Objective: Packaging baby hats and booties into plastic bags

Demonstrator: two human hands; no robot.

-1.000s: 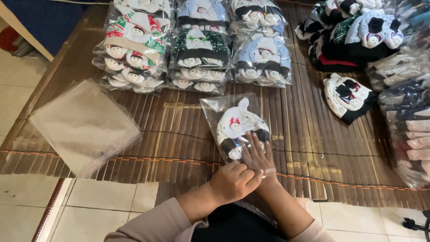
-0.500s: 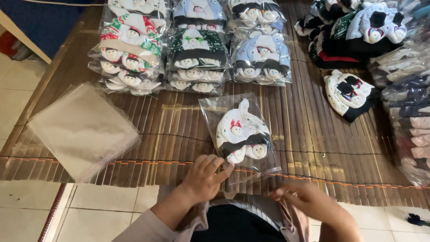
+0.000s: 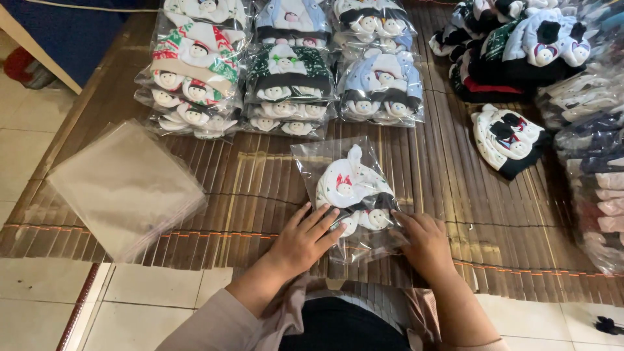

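**Q:** Panel, head view. What do your hands rest on?

**A:** Both lie on one clear plastic bag (image 3: 351, 195) holding a white knitted hat (image 3: 348, 185) trimmed with small penguin figures. The bag lies flat on the bamboo mat (image 3: 247, 188), near its front edge and directly before me. My left hand (image 3: 304, 239) presses the bag's lower left corner, fingers spread and extended, palm down. My right hand (image 3: 424, 242) covers the lower right corner, fingers loosely bent over the plastic. Neither hand clasps anything; both lie open and flat on the bag.

**Q:** What surrounds the bag?

**A:** Beyond it, at the far side of the mat, stand three stacks of bagged hats: a red, green and white stack (image 3: 192, 68) at left, a dark green and white stack (image 3: 289, 81) in the middle, a pale blue stack (image 3: 380, 71) at right. To my left, well apart from the hands, lies a pile of empty clear bags (image 3: 127, 185), overlapping the mat's edge. To my right lies a single unbagged white and black hat (image 3: 507, 140); behind it, a heap of loose hats (image 3: 513, 45). Further bagged goods (image 3: 595, 162) line the right margin. The mat lies on pale floor tiles (image 3: 39, 305).
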